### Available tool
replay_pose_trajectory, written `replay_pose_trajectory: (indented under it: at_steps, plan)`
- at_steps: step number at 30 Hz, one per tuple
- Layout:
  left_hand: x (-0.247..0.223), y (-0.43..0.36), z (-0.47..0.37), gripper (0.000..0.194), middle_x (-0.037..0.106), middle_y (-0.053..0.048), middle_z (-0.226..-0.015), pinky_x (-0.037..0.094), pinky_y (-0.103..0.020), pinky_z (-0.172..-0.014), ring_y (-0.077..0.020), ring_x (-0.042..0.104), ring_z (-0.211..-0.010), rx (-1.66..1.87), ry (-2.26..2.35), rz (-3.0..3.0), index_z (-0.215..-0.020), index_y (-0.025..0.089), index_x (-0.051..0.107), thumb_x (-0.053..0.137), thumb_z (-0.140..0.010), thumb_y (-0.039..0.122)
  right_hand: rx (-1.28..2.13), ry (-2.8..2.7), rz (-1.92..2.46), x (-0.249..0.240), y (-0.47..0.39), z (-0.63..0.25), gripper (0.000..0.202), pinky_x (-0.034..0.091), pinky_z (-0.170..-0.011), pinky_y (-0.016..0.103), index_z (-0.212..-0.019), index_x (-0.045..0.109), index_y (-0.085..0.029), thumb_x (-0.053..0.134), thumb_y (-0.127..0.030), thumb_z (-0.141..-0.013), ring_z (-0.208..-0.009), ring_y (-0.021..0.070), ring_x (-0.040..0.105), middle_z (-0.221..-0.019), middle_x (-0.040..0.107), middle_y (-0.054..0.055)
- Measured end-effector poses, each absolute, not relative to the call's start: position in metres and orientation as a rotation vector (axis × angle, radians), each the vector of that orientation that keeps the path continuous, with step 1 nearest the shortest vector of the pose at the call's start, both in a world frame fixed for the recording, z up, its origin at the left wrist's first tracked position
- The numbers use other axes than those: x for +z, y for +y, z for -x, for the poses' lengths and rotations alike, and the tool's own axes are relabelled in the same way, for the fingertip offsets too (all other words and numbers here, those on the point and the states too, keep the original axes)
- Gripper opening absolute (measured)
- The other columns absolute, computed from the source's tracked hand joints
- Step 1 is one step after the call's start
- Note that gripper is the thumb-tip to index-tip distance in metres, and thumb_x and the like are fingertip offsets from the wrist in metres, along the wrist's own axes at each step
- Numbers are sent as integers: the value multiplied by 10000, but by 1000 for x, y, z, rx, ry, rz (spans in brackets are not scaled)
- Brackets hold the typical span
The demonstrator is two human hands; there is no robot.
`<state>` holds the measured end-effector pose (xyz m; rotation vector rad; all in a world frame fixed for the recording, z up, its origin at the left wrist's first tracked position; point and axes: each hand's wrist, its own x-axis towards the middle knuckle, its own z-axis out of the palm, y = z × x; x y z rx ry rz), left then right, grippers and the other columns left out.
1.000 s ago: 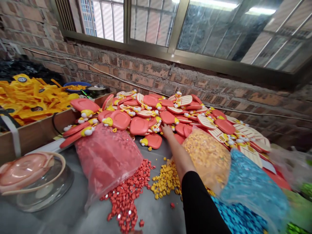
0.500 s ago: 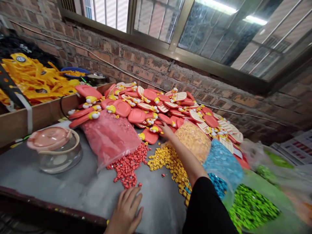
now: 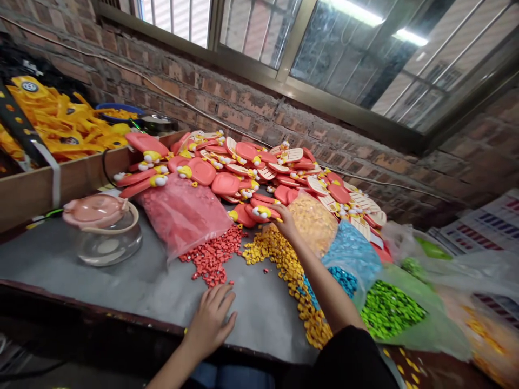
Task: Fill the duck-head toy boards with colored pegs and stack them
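Observation:
My right hand is at the front of a heap of red plastic toy pieces with yellow, white-eyed duck-like heads. Its fingers are closed on one red duck-headed toy piece, whose head points towards me. Below that arm lie loose yellow beads. My left hand rests palm down at the table's near edge, fingers apart and holding nothing. Just beyond its fingertips are loose red beads. A bag of red beads leans against the heap.
A clear jar with a pink lid stands at left. Right of my forearm are bags of orange-yellow, blue and green beads. Behind on the left, a wooden-sided bin holds yellow parts. A brick wall and window close off the back.
My right hand has closed on a red duck-headed toy piece and drawn it slightly out of the heap. The view has shifted a little; my left hand stays open on the table.

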<state>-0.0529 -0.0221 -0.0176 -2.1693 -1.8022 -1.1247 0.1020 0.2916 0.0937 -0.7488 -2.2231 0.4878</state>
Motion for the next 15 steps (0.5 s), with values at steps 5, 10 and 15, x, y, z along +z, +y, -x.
replay_pose_trajectory:
  at_steps: [5,10,15]
  plan:
    - [-16,-25,56,483,513,-142,-1338,403,-432,-1003,-281,444,-1254,-1155,-1808,2090,-1332,173,463,523,-857,235,892,-2141,846,120,208,-127,498,493,-892,382,-1265,556,-232,653,-414,-812,-1057,249,605,-1168,645,69]
    - [-14,-27,57,546,466,-155,-1387,373,-455,-1028,-296,396,-1301,-1179,-1778,2146,-1388,186,382,524,-873,300,1127,-2278,1197,93,154,-149,358,472,-611,273,-877,655,-152,646,-501,-796,-715,188,596,-787,659,32]
    - [-15,-26,57,492,453,-156,-1403,357,-460,-1036,-306,380,-1306,-1058,-1775,2238,-1330,177,456,540,-870,328,1196,-2444,1176,51,137,-150,285,397,-541,228,-809,638,-164,690,-443,-779,-624,142,530,-701,609,-9]
